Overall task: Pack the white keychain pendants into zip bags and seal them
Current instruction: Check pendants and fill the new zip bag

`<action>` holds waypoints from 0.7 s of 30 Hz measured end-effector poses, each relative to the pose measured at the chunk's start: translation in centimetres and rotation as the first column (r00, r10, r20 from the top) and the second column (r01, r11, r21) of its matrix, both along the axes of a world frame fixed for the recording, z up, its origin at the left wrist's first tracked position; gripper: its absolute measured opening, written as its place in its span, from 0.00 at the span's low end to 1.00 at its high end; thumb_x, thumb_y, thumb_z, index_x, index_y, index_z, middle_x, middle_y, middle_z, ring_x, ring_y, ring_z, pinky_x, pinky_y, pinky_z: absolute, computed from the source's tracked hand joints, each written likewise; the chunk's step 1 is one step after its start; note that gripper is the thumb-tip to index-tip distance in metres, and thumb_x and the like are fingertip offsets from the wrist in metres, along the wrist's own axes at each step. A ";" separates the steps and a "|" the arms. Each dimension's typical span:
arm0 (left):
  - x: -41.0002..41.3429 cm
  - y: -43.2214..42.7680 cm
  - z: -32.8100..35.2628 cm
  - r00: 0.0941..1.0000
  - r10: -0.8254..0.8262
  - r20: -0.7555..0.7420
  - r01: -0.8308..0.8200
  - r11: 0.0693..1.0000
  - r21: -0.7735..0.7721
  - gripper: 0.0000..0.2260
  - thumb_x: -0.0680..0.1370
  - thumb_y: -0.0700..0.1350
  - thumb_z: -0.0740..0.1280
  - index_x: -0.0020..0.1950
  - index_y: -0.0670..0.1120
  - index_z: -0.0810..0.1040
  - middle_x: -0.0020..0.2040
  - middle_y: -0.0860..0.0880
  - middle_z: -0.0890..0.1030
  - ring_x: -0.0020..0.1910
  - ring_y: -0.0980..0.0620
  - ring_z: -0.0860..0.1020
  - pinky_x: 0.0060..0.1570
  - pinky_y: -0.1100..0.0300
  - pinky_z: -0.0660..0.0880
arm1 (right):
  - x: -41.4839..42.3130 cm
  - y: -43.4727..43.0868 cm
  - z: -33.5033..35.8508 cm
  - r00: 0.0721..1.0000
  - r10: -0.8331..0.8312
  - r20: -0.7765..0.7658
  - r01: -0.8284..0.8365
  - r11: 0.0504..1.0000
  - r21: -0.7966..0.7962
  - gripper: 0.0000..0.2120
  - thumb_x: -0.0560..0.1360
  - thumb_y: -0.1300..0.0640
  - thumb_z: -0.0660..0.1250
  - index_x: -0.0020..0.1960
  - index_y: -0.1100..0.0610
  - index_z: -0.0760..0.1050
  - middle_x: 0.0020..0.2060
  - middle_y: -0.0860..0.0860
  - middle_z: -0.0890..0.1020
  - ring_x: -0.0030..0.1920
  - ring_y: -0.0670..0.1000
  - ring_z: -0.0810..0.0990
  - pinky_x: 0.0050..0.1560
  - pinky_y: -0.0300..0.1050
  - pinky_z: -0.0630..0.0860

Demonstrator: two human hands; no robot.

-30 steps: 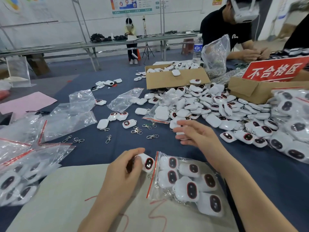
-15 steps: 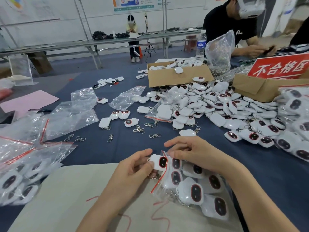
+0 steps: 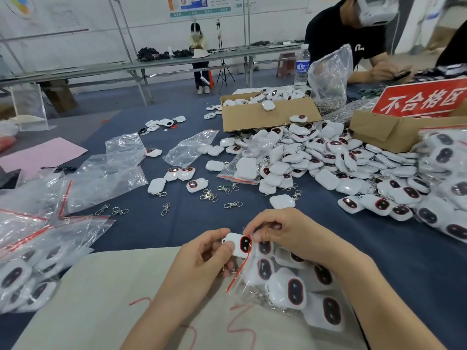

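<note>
Two hands pinch: left hand (image 3: 199, 263) a white plastic pendant (image 3: 234, 243) lying sideways, dark end facing the clear zip bag (image 3: 278, 279) in right hand (image 3: 290, 236)

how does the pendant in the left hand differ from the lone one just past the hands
The held pendant shows its dark face; the lone pendant shows plain white. The left hand pinches the held pendant at the zip bag mouth; the lone pendant lies untouched on the cloth. Both are white.
</note>
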State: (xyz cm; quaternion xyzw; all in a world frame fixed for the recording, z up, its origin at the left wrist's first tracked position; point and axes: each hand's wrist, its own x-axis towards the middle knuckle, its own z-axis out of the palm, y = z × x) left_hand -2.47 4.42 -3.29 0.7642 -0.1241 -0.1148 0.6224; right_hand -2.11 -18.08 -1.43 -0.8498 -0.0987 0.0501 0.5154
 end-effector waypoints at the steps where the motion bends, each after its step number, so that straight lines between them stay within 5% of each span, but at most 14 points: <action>1: 0.0 0.0 0.0 1.000 0.007 -0.005 -0.007 1.000 -0.001 0.08 0.81 0.45 0.68 0.60 0.52 0.80 0.35 0.49 0.83 0.34 0.55 0.79 0.40 0.67 0.75 | 0.0 0.1 0.0 1.000 -0.003 -0.004 0.003 1.000 -0.005 0.12 0.77 0.59 0.72 0.47 0.40 0.85 0.48 0.42 0.85 0.48 0.43 0.83 0.54 0.37 0.76; 4: 0.0 0.0 -0.1 1.000 0.013 -0.021 -0.014 1.000 -0.015 0.09 0.81 0.44 0.68 0.61 0.52 0.79 0.35 0.48 0.83 0.34 0.55 0.79 0.39 0.67 0.75 | 0.0 0.3 0.0 1.000 0.007 0.000 -0.007 0.999 -0.049 0.16 0.79 0.59 0.69 0.50 0.35 0.84 0.49 0.40 0.84 0.52 0.40 0.80 0.56 0.33 0.73; 14: -0.3 1.1 0.8 0.993 -0.092 -0.077 0.094 0.995 0.025 0.10 0.82 0.43 0.67 0.52 0.58 0.84 0.33 0.50 0.79 0.30 0.53 0.72 0.27 0.65 0.67 | 0.0 0.2 -0.3 1.000 -0.012 0.005 0.013 0.992 -0.123 0.12 0.79 0.59 0.68 0.45 0.42 0.80 0.45 0.46 0.85 0.48 0.48 0.81 0.58 0.52 0.78; 21: -1.1 1.0 1.8 0.956 -0.279 0.084 0.262 0.950 0.170 0.08 0.81 0.54 0.67 0.57 0.61 0.84 0.37 0.53 0.83 0.35 0.60 0.76 0.36 0.66 0.73 | 0.1 0.4 -0.8 0.996 -0.067 0.066 0.074 0.990 -0.121 0.09 0.81 0.54 0.65 0.46 0.40 0.77 0.45 0.46 0.84 0.37 0.43 0.81 0.49 0.47 0.79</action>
